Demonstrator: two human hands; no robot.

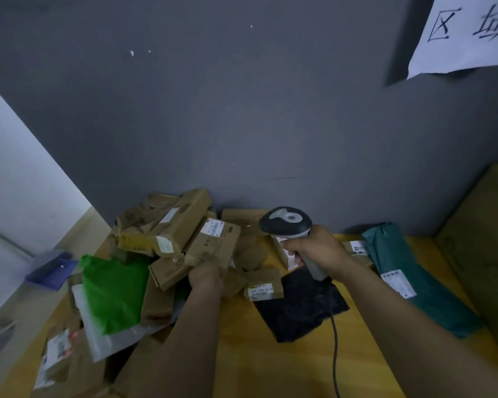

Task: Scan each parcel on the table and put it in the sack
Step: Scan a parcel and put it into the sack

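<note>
We could not read the blurred label (212,228) on the cardboard box (214,248) among others on the desk (270,354); our left hand (206,275) seemingly gripped its near end, fingers hidden. Our right hand (318,248) wrapped fingers (289,249) round the smooth grey scanner (285,224).

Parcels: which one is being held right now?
The brown cardboard box with the white label, gripped by the left hand; the rest lie on the table.

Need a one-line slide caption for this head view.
Left hand grips a labelled cardboard box while right hand holds the corded scanner beside it.
</note>
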